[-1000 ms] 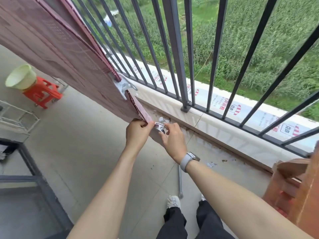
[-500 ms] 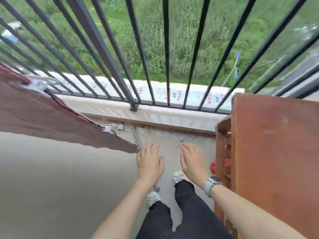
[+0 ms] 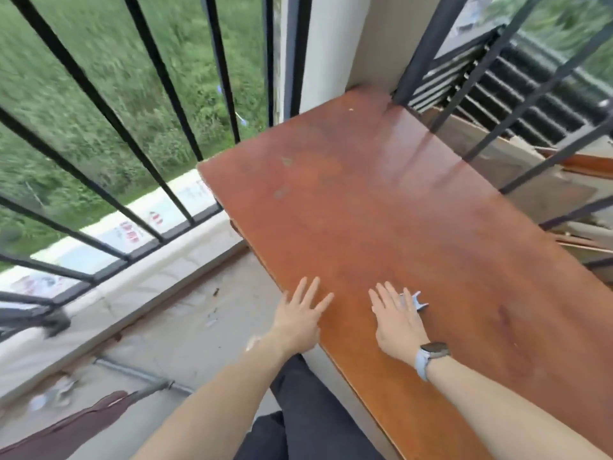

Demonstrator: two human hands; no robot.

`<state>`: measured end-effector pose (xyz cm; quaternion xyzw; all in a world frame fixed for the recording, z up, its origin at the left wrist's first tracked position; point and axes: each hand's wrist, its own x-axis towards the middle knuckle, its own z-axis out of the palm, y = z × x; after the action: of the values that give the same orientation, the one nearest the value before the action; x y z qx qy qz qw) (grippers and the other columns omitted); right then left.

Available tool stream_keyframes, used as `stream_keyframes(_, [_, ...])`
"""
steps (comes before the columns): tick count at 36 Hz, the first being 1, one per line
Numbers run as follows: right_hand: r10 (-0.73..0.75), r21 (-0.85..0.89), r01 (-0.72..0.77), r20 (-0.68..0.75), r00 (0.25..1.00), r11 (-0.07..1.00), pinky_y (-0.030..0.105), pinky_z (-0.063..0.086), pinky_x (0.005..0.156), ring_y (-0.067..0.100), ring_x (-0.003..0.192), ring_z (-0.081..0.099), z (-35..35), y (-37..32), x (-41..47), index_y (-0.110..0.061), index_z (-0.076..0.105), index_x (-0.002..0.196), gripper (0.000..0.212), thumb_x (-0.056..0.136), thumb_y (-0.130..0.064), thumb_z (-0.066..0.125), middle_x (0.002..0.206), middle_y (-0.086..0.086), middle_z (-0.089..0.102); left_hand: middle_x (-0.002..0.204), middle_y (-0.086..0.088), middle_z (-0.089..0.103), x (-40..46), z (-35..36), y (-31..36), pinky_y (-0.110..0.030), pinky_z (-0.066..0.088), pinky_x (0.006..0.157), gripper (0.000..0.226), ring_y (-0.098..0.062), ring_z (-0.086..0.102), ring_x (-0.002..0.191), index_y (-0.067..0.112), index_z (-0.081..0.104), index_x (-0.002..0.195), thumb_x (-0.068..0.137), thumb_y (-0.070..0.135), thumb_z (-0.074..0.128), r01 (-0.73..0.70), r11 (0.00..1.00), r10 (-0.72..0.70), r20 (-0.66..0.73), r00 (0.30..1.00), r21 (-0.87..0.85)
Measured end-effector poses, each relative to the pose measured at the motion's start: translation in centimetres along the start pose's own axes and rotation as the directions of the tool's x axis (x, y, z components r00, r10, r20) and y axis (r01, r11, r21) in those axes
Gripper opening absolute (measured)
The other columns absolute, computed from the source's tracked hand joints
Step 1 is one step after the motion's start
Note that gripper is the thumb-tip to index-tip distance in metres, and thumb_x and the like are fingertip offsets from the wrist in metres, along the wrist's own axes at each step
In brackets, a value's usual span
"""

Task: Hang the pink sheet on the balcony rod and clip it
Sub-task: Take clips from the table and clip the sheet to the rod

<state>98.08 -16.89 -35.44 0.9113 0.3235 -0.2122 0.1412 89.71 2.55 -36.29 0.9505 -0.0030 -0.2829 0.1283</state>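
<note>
Over the wooden tabletop (image 3: 414,207), both hands are spreading flat and holding nothing, left hand (image 3: 300,318) at the edge, right hand (image 3: 396,322) just beside 1 clip (image 3: 416,301).

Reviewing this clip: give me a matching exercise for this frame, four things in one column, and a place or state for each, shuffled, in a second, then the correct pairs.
Things:
1. left hand
2. clip
3. pink sheet
4. wristwatch

Places or states:
A. bottom left corner of the view, away from both hands
B. on the right wrist
C. on the brown tabletop, just beyond the right hand
D. fingers spread, at the near left edge of the tabletop

Pairs: 1-D, 2-C, 3-A, 4-B
</note>
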Motion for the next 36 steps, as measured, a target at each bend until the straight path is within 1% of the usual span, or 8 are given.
stream_keyframes(4, [-0.024,-0.048,0.024,-0.004,1.0,0.999,0.048,0.017,0.113,0.031,0.138,0.025,0.7,1.4,0.6,-0.004,0.053,0.121,0.044,0.077,-0.001,0.056,0.143,0.017,0.038,0.153,-0.004,-0.021,0.8,1.1,-0.9,-0.055,0.012,0.111,0.064,-0.029,-0.019,0.14,0.032,-0.003,0.145,0.095,0.035,0.036,0.004,1.0,-0.008,0.186,0.983,0.021])
stream_keyframes(6, [-0.074,-0.088,0.068,-0.075,0.994,0.994,0.047,0.045,0.095,0.029,0.114,0.057,0.5,1.3,1.6,-0.008,0.069,0.083,0.036,0.049,-0.004,0.08,0.107,0.013,0.067,0.154,-0.002,-0.018,0.5,0.6,-1.5,-0.054,0.013,0.111,0.062,-0.028,-0.016,0.14,0.031,0.001,0.145,0.095,0.034,0.036,0.004,1.0,-0.002,0.193,0.981,-0.012])
stream_keyframes(8, [-0.119,-0.051,0.111,-0.197,0.973,0.993,0.037,0.055,0.076,0.023,0.091,0.068,-0.2,0.5,2.7,-0.011,0.067,0.063,0.037,0.031,-0.006,0.087,0.081,0.005,0.07,0.155,-0.003,-0.009,0.2,-0.2,-2.1,-0.052,0.014,0.111,0.058,-0.029,-0.01,0.141,0.028,0.008,0.146,0.095,0.032,0.035,0.071,0.99,-0.048,0.181,0.982,-0.124])
stream_keyframes(13, [-0.048,0.088,0.081,-0.327,0.944,0.993,0.035,0.051,0.082,0.024,0.102,0.062,-2.5,-2.2,5.0,-0.014,0.067,0.088,0.034,0.059,-0.022,0.082,0.101,0.004,0.068,0.15,-0.009,0.022,-1.4,-1.9,-4.4,-0.041,0.027,0.108,0.049,-0.028,0.023,0.135,0.017,0.026,0.141,0.095,0.027,0.038,0.321,0.816,-0.313,0.099,0.944,-0.481])
stream_keyframes(16, [0.177,0.185,-0.14,-0.202,0.963,0.973,0.044,0.043,0.09,0.029,0.117,0.049,-3.0,-3.3,4.6,-0.014,0.056,0.117,0.051,0.073,-0.033,0.071,0.124,0.009,0.055,0.146,-0.006,0.028,-3.1,-2.2,-5.6,-0.039,0.029,0.104,0.046,-0.028,0.03,0.13,0.016,0.029,0.139,0.095,0.024,0.038,0.385,0.747,-0.418,0.067,0.906,-0.542])
stream_keyframes(21, [0.302,0.229,-0.293,-0.004,0.953,0.928,0.051,0.039,0.093,0.039,0.116,0.043,-0.5,-3.6,2.7,-0.007,0.051,0.122,0.055,0.074,-0.026,0.07,0.128,0.019,0.049,0.148,-0.009,0.022,-4.7,-1.3,-5.5,-0.042,0.028,0.105,0.05,-0.03,0.021,0.134,0.018,0.023,0.141,0.094,0.024,0.038,0.344,0.773,-0.414,-0.013,0.91,-0.533])
stream_keyframes(29, [0.088,0.32,-0.081,-0.007,0.996,0.944,0.034,0.031,0.107,0.026,0.137,0.02,-0.4,-3.8,3.2,-0.007,0.045,0.125,0.035,0.09,-0.004,0.044,0.146,0.013,0.027,0.155,-0.005,-0.011,-1.7,0.5,-2.4,-0.051,0.016,0.111,0.057,-0.028,-0.01,0.141,0.024,0.008,0.145,0.095,0.024,0.034,0.192,0.931,-0.194,0.023,0.981,-0.31])
stream_keyframes(36, [-0.025,0.5,0.077,-0.11,0.994,0.863,0.028,0.036,0.1,0.023,0.12,0.049,-2.2,-3.7,4.1,-0.003,0.058,0.118,0.029,0.094,-0.015,0.048,0.121,0.01,0.06,0.155,0.001,-0.012,-1.2,1.4,-2.8,-0.048,0.02,0.11,0.057,-0.025,-0.006,0.142,0.027,0.012,0.145,0.094,0.028,0.038,0.183,0.935,-0.155,0.114,0.981,-0.305])
